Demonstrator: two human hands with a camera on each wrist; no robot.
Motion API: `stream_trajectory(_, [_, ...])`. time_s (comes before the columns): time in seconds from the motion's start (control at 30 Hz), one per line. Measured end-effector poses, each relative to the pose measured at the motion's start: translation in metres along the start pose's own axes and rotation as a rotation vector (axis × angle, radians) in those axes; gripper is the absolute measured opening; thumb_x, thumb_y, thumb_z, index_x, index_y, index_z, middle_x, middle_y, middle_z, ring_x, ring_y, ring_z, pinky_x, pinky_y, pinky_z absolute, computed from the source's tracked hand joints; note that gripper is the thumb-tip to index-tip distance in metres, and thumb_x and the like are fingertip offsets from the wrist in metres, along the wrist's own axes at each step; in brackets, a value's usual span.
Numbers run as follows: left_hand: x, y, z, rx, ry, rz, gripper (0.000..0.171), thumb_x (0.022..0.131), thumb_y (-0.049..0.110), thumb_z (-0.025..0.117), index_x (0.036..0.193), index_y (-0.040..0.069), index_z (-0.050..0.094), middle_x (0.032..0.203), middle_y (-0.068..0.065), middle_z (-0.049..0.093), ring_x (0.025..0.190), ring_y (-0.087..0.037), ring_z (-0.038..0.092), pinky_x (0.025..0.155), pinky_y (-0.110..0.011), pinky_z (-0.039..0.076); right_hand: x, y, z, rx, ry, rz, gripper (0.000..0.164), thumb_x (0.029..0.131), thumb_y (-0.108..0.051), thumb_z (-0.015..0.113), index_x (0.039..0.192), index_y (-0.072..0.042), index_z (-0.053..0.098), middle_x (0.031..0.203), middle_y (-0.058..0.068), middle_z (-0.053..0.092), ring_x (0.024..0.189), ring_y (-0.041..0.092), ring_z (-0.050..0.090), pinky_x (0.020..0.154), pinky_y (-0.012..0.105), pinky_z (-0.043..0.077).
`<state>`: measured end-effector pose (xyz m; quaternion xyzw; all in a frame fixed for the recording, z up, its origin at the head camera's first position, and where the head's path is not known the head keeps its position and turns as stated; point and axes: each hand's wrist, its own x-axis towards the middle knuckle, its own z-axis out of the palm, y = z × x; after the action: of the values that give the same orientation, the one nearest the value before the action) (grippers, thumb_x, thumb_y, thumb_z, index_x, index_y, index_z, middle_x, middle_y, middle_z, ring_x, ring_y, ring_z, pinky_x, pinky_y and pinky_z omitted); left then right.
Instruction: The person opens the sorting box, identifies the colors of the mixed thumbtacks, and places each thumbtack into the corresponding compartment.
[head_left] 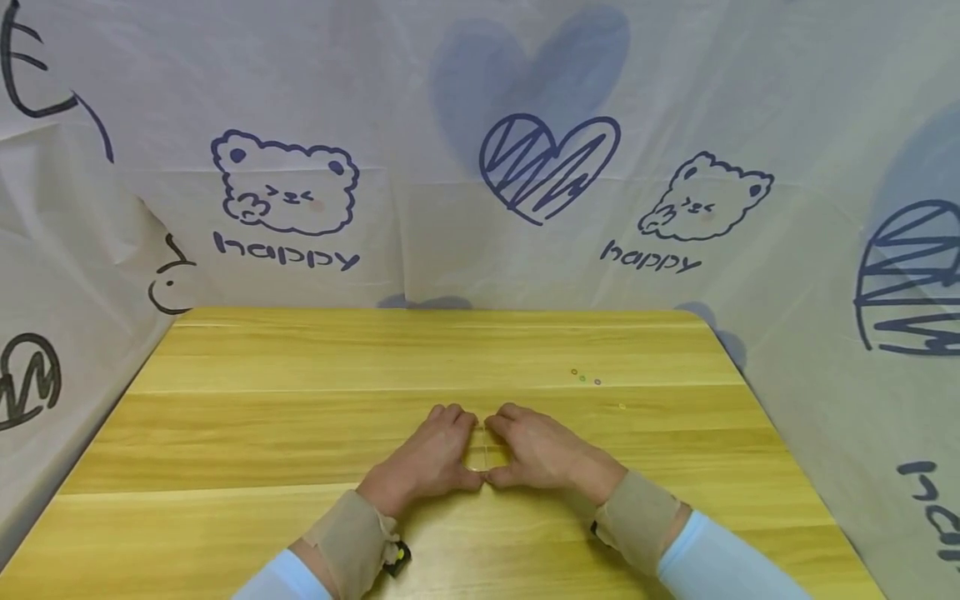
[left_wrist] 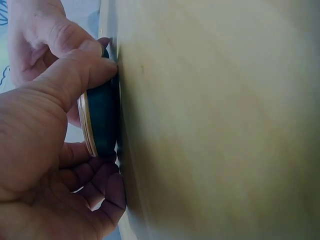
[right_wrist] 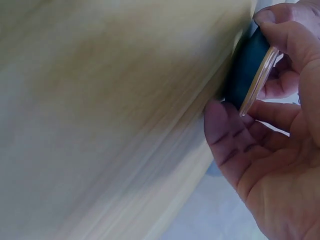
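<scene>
Both hands meet at the middle of the table around a low, flat dark teal case with a pale gold rim (left_wrist: 102,120). My left hand (head_left: 435,454) grips its left side, thumb at the near edge and fingers curled at the far edge. Mirroring it, my right hand (head_left: 543,450) holds the right side, and the two thumbs come together at the near edge. In the right wrist view the case (right_wrist: 250,70) shows its teal side close against the tabletop. Hands cover much of its outline in the head view.
Small coloured rings lie beyond the right hand: an orange one (head_left: 574,372), a green one (head_left: 582,378), a purple one (head_left: 597,382) and a yellow one (head_left: 622,407). The wood-grain table (head_left: 225,433) ends at a white cloth (head_left: 420,225) with drawings, hanging behind and beside it.
</scene>
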<state>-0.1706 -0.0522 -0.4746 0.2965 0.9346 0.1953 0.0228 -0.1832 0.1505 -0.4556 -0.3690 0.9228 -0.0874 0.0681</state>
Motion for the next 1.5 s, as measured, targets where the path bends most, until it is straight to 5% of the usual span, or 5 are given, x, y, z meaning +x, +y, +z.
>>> stream_trajectory(0.53, [0.002, 0.002, -0.004, -0.021, -0.024, -0.010, 0.070, 0.069, 0.041, 0.079, 0.118, -0.003, 0.054, 0.104, -0.009, 0.054, 0.095, -0.025, 0.046, 0.087, -0.038, 0.047, 0.001, 0.001, -0.005, 0.091, -0.063, 0.043, 0.073, 0.083, -0.054, 0.064, 0.135, -0.005, 0.052, 0.126, 0.005, 0.056, 0.109, 0.019, 0.055, 0.096, 0.038, 0.046])
stream_trajectory(0.97, [-0.001, -0.008, 0.000, -0.253, -0.063, -0.119, 0.080, 0.068, 0.041, 0.085, 0.126, 0.000, 0.048, 0.110, -0.010, 0.049, 0.097, -0.025, 0.041, 0.083, -0.040, 0.043, -0.003, 0.010, -0.003, 0.276, -0.074, 0.076, 0.086, 0.079, -0.049, 0.075, 0.146, -0.011, 0.038, 0.131, 0.003, 0.052, 0.103, 0.012, 0.052, 0.089, 0.036, 0.048])
stream_trajectory(1.33, [-0.003, -0.016, -0.008, -0.350, -0.104, -0.135, 0.070, 0.072, 0.037, 0.083, 0.125, 0.005, 0.050, 0.114, -0.008, 0.050, 0.104, -0.025, 0.043, 0.091, -0.045, 0.042, -0.004, 0.025, -0.004, 0.492, -0.044, 0.065, 0.064, 0.083, -0.043, 0.074, 0.135, -0.012, 0.052, 0.113, 0.000, 0.060, 0.089, 0.012, 0.060, 0.074, 0.029, 0.052])
stream_trajectory(1.5, [0.001, -0.017, -0.009, -0.370, -0.119, -0.160, 0.073, 0.069, 0.036, 0.086, 0.124, 0.004, 0.052, 0.108, -0.006, 0.051, 0.099, -0.023, 0.044, 0.090, -0.044, 0.042, -0.004, 0.030, -0.008, 0.579, -0.055, 0.142, 0.064, 0.084, -0.051, 0.069, 0.132, -0.012, 0.057, 0.104, -0.001, 0.067, 0.082, 0.012, 0.063, 0.068, 0.031, 0.053])
